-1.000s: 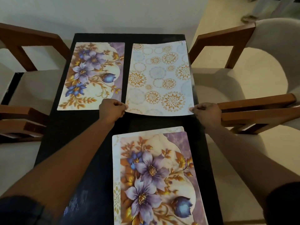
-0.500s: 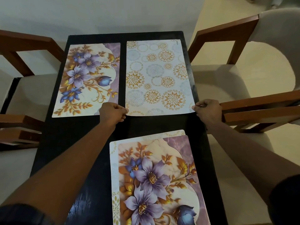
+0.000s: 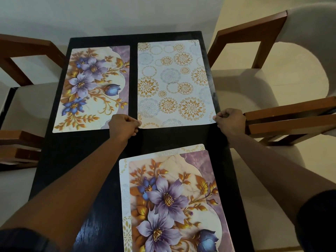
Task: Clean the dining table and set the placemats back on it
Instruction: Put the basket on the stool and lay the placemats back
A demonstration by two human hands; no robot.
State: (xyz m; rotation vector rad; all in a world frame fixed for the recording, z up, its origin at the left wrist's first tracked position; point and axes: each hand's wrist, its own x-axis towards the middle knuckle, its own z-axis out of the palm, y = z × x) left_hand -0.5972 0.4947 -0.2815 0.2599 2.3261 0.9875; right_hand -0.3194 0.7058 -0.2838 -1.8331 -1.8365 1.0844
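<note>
The circle-patterned placemat (image 3: 172,84) now lies squarer than a second ago, at the table's (image 3: 81,151) far right corner beside the floral placemat (image 3: 94,88). The left hand (image 3: 123,126) and right hand (image 3: 230,120) pinch its near corners; releasing seems next.

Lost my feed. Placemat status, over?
Left hand, right hand pinch near corners of circle-pattern placemat. It lies flat on table beside floral placemat. Stacked pair nearer; nothing blocking.

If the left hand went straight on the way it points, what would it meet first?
Probably just the circle-patterned placemat whose near corner the left hand pinches; nothing stands on it along that line.
</note>
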